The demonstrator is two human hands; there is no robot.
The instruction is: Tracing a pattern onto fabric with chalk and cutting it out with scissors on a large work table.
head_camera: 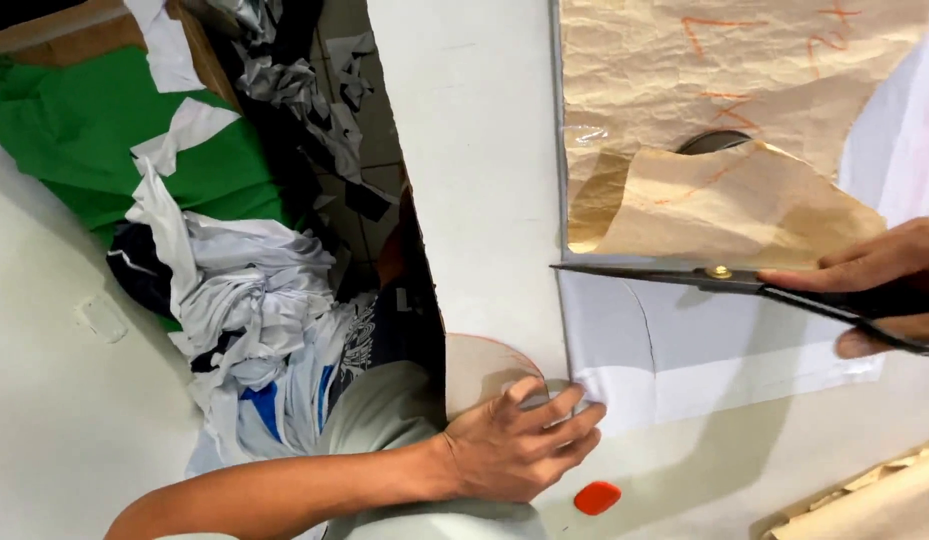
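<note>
My right hand (879, 285) grips the handles of long black scissors (684, 275), blades closed and pointing left across a sheet of white fabric (674, 350) on the white table (474, 150). A crumpled brown paper pattern (704, 110) with orange chalk lines lies on the fabric, its lower flap curled up just above the blades. My left hand (519, 445) presses flat on the near-left corner of the white fabric, fingers spread over the edge.
A small red-orange piece of tailor's chalk (596, 497) lies near my left hand. Left of the table, a heap of white, grey and blue fabric scraps (254, 310) and green cloth (84, 130) covers the floor. Brown paper pieces (864, 500) sit at the bottom right.
</note>
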